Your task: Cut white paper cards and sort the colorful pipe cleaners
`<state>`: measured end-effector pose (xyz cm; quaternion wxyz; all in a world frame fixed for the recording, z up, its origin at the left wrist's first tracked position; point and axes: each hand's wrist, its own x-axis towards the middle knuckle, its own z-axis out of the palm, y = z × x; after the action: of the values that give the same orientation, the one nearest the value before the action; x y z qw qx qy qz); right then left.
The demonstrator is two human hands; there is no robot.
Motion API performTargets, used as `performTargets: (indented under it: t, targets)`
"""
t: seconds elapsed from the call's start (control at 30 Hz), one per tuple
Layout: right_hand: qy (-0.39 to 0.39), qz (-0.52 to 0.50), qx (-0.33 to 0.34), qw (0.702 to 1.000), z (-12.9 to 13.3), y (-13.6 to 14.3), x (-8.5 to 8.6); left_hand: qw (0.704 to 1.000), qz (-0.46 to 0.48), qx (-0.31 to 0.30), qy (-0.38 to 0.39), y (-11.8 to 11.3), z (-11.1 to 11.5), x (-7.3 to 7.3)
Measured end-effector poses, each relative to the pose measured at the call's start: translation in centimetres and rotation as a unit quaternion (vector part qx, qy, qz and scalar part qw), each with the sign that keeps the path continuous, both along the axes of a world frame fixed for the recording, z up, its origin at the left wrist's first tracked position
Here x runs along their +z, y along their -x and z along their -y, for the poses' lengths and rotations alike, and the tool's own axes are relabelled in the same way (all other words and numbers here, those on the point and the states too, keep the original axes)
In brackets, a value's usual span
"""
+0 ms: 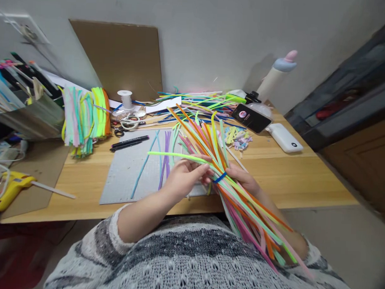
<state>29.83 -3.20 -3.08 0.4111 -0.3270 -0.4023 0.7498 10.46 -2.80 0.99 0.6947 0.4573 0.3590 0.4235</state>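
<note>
A thick bundle of multicoloured pipe cleaners (241, 205), tied round its middle with a blue band (220, 177), lies slantwise above the desk's front edge and across my right forearm. My right hand (243, 178) is closed round the bundle's far side near the band, its fingers partly hidden behind the stems. Just left of the band, my left hand (186, 176) pinches a yellow-green pipe cleaner (167, 153), whose free end sticks out to the left. Under my left hand is a grey board (121, 180) with blue pipe cleaners (144, 166) and purple ones (165, 160) on it.
Black pens (129, 143), scissors (119, 132) and a white spool (125, 99) lie left of centre. More pipe cleaners (86, 115) stand bundled at left, near a yellow glue gun (14, 189). A phone (252, 118) and white power bank (285, 138) are at right.
</note>
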Motion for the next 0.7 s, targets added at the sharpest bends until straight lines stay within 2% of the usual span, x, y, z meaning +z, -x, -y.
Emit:
performTargets:
  t: [0.1,0.2,0.33,0.47,0.6,0.7]
  targets:
    - [0.010,0.012,-0.009,1.000,0.2,0.1,0.2,0.996,-0.069,0.046,-0.026,0.0,-0.1,-0.3]
    - [0.025,0.015,-0.012,0.999,0.5,0.1,0.6,0.991,-0.102,0.067,-0.056,0.2,0.0,-0.5]
    - [0.038,0.015,-0.025,0.999,0.6,0.2,1.0,0.992,-0.064,0.097,-0.049,0.2,0.2,-0.4]
    - [0.036,0.008,-0.030,0.999,0.7,-0.2,0.8,0.987,0.011,0.150,-0.049,0.8,-0.4,0.4]
    - [0.039,0.011,-0.069,0.997,0.8,-2.4,0.3,0.954,0.069,0.275,-0.100,3.7,-2.7,1.7]
    - [0.073,-0.003,-0.117,0.990,0.9,-5.1,0.1,0.924,0.046,0.367,-0.096,6.8,-5.5,2.2]
